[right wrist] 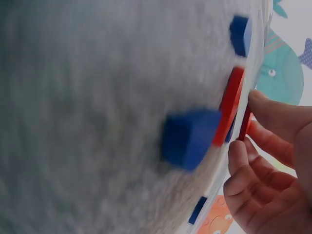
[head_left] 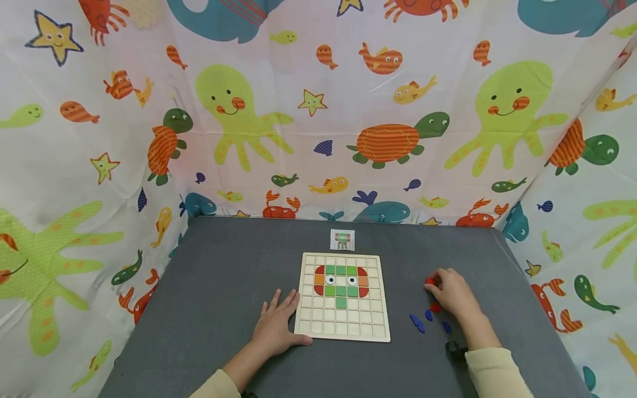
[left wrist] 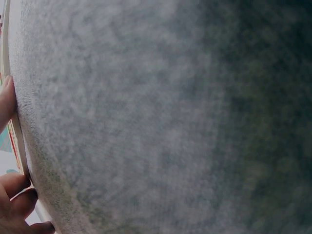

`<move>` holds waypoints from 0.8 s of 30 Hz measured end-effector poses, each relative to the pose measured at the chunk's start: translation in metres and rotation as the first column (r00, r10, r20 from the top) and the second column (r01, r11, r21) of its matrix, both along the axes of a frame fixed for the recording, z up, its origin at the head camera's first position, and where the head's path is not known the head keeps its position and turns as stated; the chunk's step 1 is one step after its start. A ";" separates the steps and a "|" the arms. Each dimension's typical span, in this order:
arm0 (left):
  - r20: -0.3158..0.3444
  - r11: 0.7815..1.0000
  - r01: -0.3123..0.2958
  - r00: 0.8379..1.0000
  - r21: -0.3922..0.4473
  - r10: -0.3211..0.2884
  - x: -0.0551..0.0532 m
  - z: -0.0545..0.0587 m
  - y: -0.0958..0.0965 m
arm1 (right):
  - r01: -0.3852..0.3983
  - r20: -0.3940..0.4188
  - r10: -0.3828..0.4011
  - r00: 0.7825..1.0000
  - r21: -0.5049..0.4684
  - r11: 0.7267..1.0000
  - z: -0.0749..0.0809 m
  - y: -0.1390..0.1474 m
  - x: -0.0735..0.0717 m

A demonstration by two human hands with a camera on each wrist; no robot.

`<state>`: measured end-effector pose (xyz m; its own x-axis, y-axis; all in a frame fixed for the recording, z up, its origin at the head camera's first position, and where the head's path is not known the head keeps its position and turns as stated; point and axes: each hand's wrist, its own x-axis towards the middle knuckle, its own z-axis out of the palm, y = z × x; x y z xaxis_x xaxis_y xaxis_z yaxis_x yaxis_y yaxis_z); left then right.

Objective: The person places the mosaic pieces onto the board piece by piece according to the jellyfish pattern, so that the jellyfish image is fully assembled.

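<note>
On the grey table: we see a dark table top (head_left: 239,260), fine-grained in both wrist views, though much of it blurs there.
Behind and at both sides: we have white cloth (head_left: 298,166), softly creased, printed with octopuses, turtles, crabs, fish, whales and stars; it meets the table's far edge, and its middle looks pinkish.
Board: we find the pale grid board (head_left: 343,336) flat near the table's middle, turned slightly.
Tiles: we mark red, orange and green tiles (head_left: 340,303) plus two eye tiles (head_left: 330,280), set in the board as a face-like block, one green square sticking out below.
Card: we spot a small picture card (head_left: 342,240) just beyond the board's far edge, showing a similar coloured pattern.
Left hand: we log the left hand (head_left: 275,327) at the board's left side, fingers straight and spread, thumb at the near left corner, gripping nothing.
Right hand: we log the right hand (head_left: 454,293) right of the board, thumb and fingers nearly closed, pinching a red piece (head_left: 430,281) over the table.
Loose bits: we see another red piece (head_left: 435,307) just below that hand, on the table, with blue pieces (head_left: 428,315) scattered near it, two of them side by side.
Sleeves: we tag both cream sleeves (head_left: 490,370), a dark object (head_left: 454,351) by the right wrist.
</note>
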<state>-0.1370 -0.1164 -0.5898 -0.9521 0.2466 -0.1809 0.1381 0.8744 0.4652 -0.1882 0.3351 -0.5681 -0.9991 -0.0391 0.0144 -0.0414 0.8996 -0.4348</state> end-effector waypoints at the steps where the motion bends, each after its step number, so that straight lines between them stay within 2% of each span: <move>1: 0.000 1.000 0.000 1.000 0.000 0.000 0.000 0.000 0.000 | 0.001 -0.006 -0.001 1.000 -0.005 1.000 0.001 -0.003 0.001; 12: 0.002 1.000 0.000 1.000 -0.002 0.000 0.000 0.001 0.000 | -0.004 -0.087 0.002 0.996 -0.025 1.000 0.013 -0.049 0.009; 24: 0.004 1.000 0.001 1.000 -0.015 -0.001 0.000 -0.002 0.000 | -0.079 -0.160 0.073 0.984 -0.033 0.996 0.018 -0.094 0.018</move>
